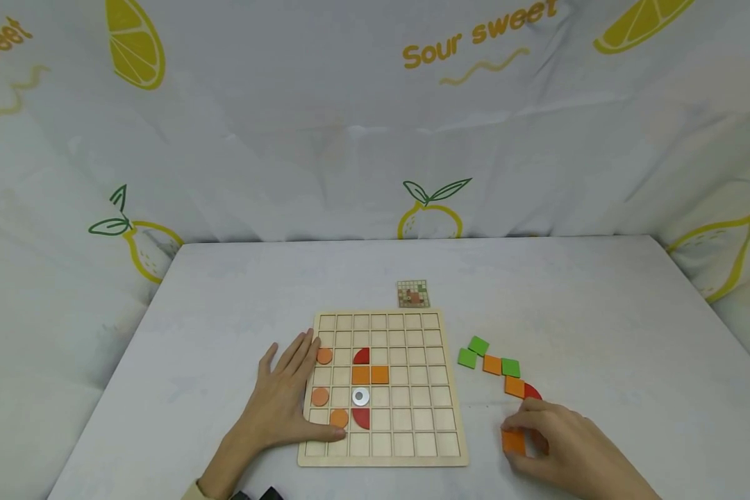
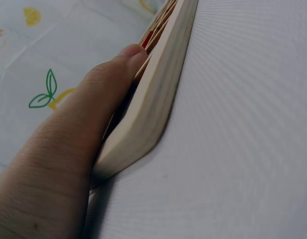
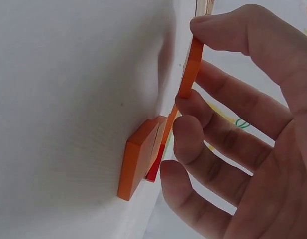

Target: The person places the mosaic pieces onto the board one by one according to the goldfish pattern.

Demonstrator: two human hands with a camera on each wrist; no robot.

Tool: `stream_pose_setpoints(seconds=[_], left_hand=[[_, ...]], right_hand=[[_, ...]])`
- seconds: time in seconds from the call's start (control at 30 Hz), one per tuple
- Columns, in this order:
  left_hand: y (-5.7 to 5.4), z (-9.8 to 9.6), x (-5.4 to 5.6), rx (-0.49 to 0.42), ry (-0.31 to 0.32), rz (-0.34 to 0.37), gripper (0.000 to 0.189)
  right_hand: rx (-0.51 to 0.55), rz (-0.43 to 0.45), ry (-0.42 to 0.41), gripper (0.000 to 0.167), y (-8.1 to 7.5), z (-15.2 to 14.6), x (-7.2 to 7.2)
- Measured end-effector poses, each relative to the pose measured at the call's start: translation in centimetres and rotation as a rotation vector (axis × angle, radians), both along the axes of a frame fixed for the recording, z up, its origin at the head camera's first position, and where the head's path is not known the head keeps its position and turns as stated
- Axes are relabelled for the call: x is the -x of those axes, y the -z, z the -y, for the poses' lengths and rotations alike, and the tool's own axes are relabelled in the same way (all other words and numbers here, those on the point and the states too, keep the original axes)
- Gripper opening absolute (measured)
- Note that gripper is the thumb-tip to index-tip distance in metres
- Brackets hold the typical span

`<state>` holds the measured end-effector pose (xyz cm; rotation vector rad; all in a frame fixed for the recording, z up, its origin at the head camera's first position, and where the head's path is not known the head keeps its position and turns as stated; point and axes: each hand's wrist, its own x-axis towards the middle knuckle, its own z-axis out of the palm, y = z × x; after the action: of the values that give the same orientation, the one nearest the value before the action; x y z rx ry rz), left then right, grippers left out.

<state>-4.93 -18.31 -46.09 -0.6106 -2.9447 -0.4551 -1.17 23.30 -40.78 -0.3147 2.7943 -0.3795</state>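
Observation:
A wooden grid board (image 1: 412,439) lies flat on the table. My left hand (image 1: 281,403) rests at its left side, fingers stretched along the edge and the thumb over the lower left squares. In the left wrist view that thumb (image 2: 106,82) lies across the board's rim (image 2: 148,112). Right of the board, my right hand (image 1: 562,439) pinches an orange square tile (image 3: 192,69) between thumb and fingertips. Below those fingers, another orange tile (image 3: 136,159) lies on the table beside a red piece (image 3: 153,169). Partly behind the right hand shows a red quarter-circle tile (image 1: 531,391).
On the board sit orange discs (image 1: 320,396), orange squares (image 1: 380,375), red quarter-circles (image 1: 362,419) and a white ring-shaped piece (image 1: 360,396). Loose green tiles (image 1: 478,346) and orange tiles (image 1: 492,364) lie to its right. A small pattern card (image 1: 413,294) lies behind the board.

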Motion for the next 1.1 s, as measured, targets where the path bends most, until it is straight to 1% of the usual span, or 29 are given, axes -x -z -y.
stream_pose_setpoints(seconds=[0.03,0.2,0.27,0.47,0.67,0.9,0.97,1.1], left_hand=[[0.0,0.0,0.0,0.001,0.000,-0.002,0.144],[-0.1,0.0,-0.1,0.016,0.000,-0.010,0.144],[-0.1,0.0,-0.1,0.015,0.000,-0.012,0.144],[-0.1,0.0,0.0,0.008,0.001,-0.015,0.144],[-0.1,0.0,0.0,0.000,0.007,-0.021,0.143],[-0.1,0.1,0.0,-0.001,0.010,-0.021,0.144],[-0.1,0.1,0.0,-0.004,0.010,-0.017,0.144],[-0.1,0.1,0.0,-0.011,0.010,-0.007,0.144]], right_hand=[[0.009,-0.003,-0.007,0.027,-0.1,0.1,0.1],[0.121,-0.114,-0.122,0.021,-0.5,0.2,0.1],[0.151,-0.150,-0.153,0.020,-0.7,0.4,0.2],[0.154,-0.168,-0.157,0.020,-1.2,1.2,0.5],[0.149,-0.141,-0.147,0.020,-1.7,2.1,0.9],[0.168,-0.162,-0.205,0.020,-2.0,2.6,1.2],[0.169,-0.157,-0.204,0.020,-2.2,2.8,1.3],[0.192,-0.177,-0.228,0.022,-2.4,3.3,1.6]])
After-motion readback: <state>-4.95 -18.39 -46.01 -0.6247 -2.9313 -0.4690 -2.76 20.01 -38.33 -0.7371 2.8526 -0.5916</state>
